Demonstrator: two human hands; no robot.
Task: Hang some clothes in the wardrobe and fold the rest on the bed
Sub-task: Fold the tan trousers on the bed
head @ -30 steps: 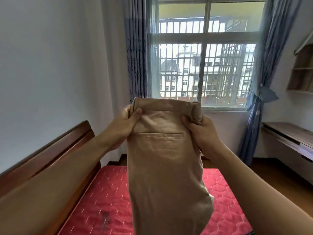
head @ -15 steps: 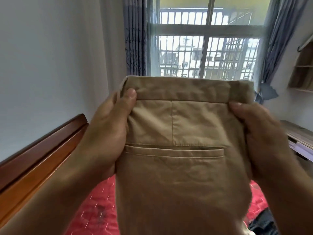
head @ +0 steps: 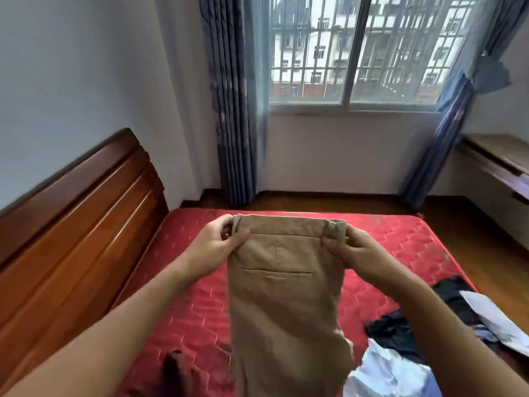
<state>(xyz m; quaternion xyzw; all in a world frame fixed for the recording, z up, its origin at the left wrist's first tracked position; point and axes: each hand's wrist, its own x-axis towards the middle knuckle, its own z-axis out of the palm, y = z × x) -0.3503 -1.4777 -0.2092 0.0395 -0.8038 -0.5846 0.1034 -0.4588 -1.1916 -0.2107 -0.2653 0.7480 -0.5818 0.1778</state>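
Tan trousers [head: 286,305] hang in front of me over the red mattress [head: 183,253], back pocket facing me. My left hand [head: 214,247] pinches the left end of the waistband. At the right end of the waistband, my right hand [head: 355,253] grips the fabric. The legs drop down past the bottom of the view. A heap of other clothes lies at the lower right of the bed: a white garment [head: 389,373], dark clothes [head: 400,330] and a light piece [head: 498,322].
A brown wooden headboard [head: 71,219] runs along the left. Blue curtains [head: 232,110] flank a barred window [head: 357,50] at the far wall. A wooden desk [head: 498,161] stands at the right. Dark wood floor [head: 329,200] lies beyond the bed.
The trousers have come down from window height to just above the mattress, and my view has tilted down. Both hands keep their hold on the waistband, now spread wider than one second ago.
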